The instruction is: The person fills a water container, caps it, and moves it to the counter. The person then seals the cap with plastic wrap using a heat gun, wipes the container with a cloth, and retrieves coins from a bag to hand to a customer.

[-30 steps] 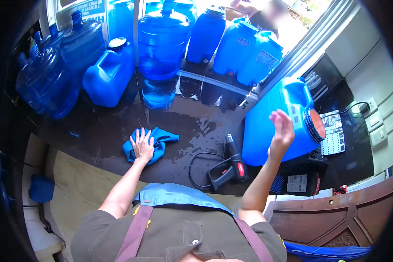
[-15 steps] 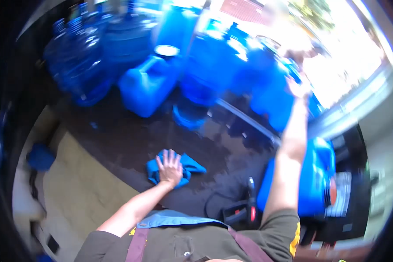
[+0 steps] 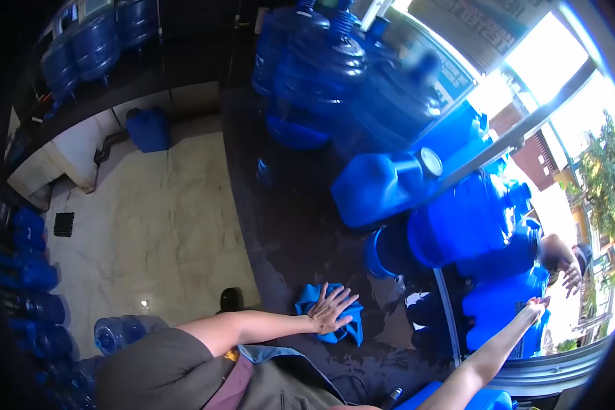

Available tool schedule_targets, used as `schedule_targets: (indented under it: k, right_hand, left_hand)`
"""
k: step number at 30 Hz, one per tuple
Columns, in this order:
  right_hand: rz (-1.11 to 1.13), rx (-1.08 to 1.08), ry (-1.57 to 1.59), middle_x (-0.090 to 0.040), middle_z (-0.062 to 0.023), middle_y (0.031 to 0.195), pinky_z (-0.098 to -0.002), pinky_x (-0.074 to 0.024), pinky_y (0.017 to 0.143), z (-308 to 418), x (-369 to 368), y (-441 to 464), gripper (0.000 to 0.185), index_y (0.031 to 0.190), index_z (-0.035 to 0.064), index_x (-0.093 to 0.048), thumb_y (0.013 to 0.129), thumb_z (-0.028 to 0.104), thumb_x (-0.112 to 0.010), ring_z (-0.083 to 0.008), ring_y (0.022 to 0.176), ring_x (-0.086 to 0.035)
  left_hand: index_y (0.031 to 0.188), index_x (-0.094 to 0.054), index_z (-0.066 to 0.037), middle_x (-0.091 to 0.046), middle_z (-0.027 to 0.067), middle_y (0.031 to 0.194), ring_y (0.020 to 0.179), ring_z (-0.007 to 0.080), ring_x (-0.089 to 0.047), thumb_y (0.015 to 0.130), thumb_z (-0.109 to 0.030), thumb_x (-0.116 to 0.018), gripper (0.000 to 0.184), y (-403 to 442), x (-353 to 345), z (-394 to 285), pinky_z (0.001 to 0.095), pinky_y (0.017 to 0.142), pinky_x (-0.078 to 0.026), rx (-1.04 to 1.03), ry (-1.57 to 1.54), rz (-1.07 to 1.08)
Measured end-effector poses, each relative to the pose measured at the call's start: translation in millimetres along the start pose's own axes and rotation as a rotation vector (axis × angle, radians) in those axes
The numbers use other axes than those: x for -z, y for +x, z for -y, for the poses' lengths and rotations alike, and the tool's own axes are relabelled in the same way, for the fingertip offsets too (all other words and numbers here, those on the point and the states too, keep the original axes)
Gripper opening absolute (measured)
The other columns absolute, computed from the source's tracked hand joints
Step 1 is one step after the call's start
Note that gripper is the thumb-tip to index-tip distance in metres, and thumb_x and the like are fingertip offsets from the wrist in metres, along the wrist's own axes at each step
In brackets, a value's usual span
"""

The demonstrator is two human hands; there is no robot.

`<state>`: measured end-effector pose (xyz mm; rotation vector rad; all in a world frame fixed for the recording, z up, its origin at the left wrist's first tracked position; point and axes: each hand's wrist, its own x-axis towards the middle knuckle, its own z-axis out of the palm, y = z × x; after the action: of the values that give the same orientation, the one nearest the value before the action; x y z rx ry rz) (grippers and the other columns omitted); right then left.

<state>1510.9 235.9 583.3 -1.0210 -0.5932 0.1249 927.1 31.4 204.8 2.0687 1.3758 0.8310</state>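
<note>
One blue cloth (image 3: 350, 331) on dark, part-wet counter (image 3: 280, 205); L hand (image 3: 330, 311) spread flat atop, no grip. R hand (image 3: 536, 307) extended by blue container (image 3: 495, 307), closure & contents can't tell. Cloth prob. soft, light, damp, easily slid; best hold: bunched middle.

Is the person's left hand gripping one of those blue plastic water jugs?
No, the left hand rests with fingers spread on a crumpled blue cloth on the glossy dark counter.

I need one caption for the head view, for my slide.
Left hand spread on a blue cloth on a dark counter, right hand outstretched by blue containers, near another person's hand.
</note>
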Motion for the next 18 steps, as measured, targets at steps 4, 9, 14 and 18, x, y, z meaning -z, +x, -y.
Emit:
schedule_targets:
  k: [4,9,14,18]
  right_hand:
    - [0.063,0.179,-0.038,-0.062,-0.0048,0.113,-0.0222,-0.0450,0.068,-18,-16,-183,0.042,0.126,0.0019,-0.055,0.099,0.033,-0.045,-0.0092,0.092,-0.054]
    - [1.227,-0.195,-0.116,-0.063,-0.0098,0.093,-0.0294,-0.0484,0.080,6,-128,-616,0.032,0.106,0.0012,-0.060,0.085,0.025,-0.067,-0.0170,0.087,-0.060]
    - [1.233,-1.458,0.403,-0.062,-0.0084,0.104,-0.0323,-0.0493,0.084,-27,-228,-852,0.033,0.128,0.0020,-0.049,0.098,0.016,-0.050,-0.0159,0.093,-0.061]
    - [1.755,-1.222,0.158,-0.061,-0.0121,0.111,-0.0299,-0.0511,0.074,1,-339,-899,0.045,0.138,0.0061,-0.040,0.097,0.017,-0.054,-0.0161,0.084,-0.063]
  left_hand:
    - [0.142,-0.036,-0.008,-0.041,0.0141,0.145,0.142,0.0347,-0.022,0.092,-0.041,-0.054,0.063,11,69,22,0.0632,0.110,-0.002,0.086,-0.640,-0.042]
    - [0.142,-0.037,-0.008,-0.043,0.0165,0.141,0.137,0.0260,-0.034,0.088,-0.036,-0.065,0.067,-7,255,79,0.0393,0.113,-0.026,0.005,-0.842,-0.090]
    - [0.130,-0.047,-0.005,-0.058,0.0100,0.112,0.097,0.0153,-0.057,0.092,-0.030,-0.062,0.048,-44,348,180,0.0307,0.086,-0.046,0.171,-0.960,-0.336]
    - [0.111,-0.060,-0.004,-0.065,0.0057,0.089,0.070,0.0103,-0.060,0.097,-0.024,-0.053,0.025,-42,424,281,0.0235,0.062,-0.050,0.376,-1.052,-0.889]
